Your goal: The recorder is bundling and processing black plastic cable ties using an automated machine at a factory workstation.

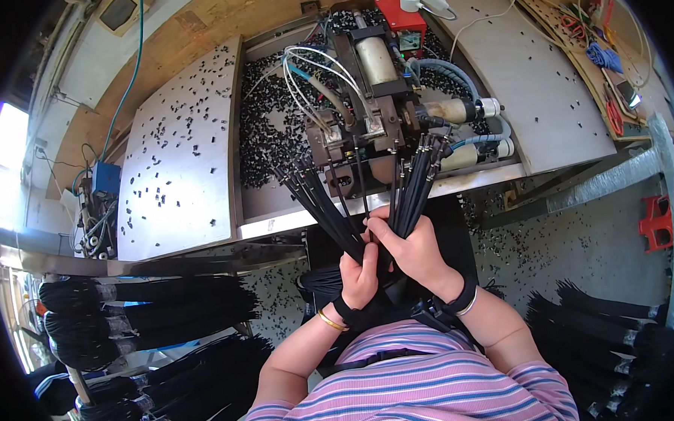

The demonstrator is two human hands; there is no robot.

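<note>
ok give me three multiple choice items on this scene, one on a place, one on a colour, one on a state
1. Where do the black cable tips point?
A. at the machine
B. at the floor
C. at the window

2. What colour is the box at the machine's far end?
A. green
B. red
C. white

3. How are the cables held?
A. lying loose on the bench
B. left hand alone
C. both hands, the right hand too

Answers: 1 A, the tips fan toward its front. 2 B, the box is plainly red. 3 C, both hands close round the bundles.
</note>
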